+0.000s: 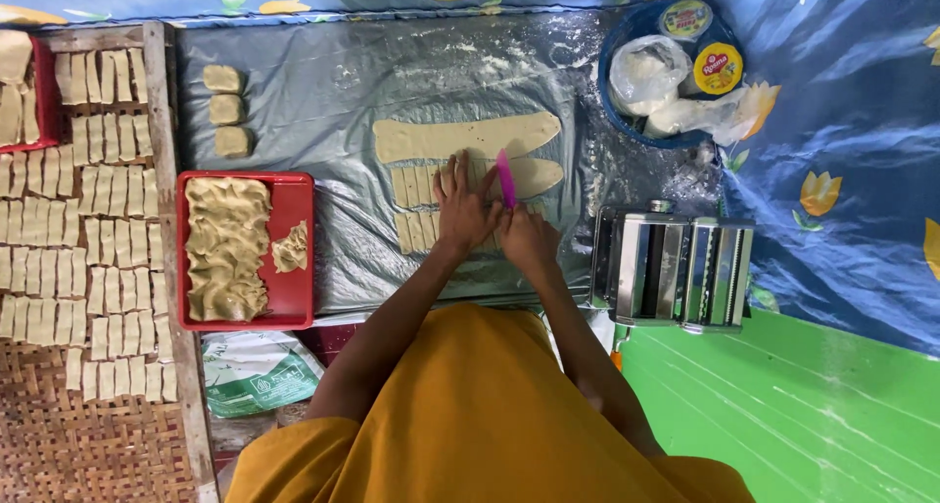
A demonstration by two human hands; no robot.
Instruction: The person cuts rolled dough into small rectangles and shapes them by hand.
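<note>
Dough strips (416, 185) lie cut side by side on the plastic-covered bench (323, 92), just under the long rolled dough sheet (460, 136) that stretches across it. My left hand (463, 209) lies flat with spread fingers on the dough, pressing it down and gripping nothing. My right hand (524, 239) is closed around a pink plastic cutter (505, 177), whose blade stands on the dough just beside my left fingers. More cut pieces lie in a second row below, partly hidden by my hands.

To the left, a red tray (294, 297) holds a heap of folded dough sheets (226, 248) and one small scrap. Three small dough lumps (225, 109) sit above the tray. Further left, rows of finished strips cover a woven rack (88, 444). On my right stands a metal pasta roller (671, 266), and above it a blue basin (627, 131) holds plastic bags and two round tubs.
</note>
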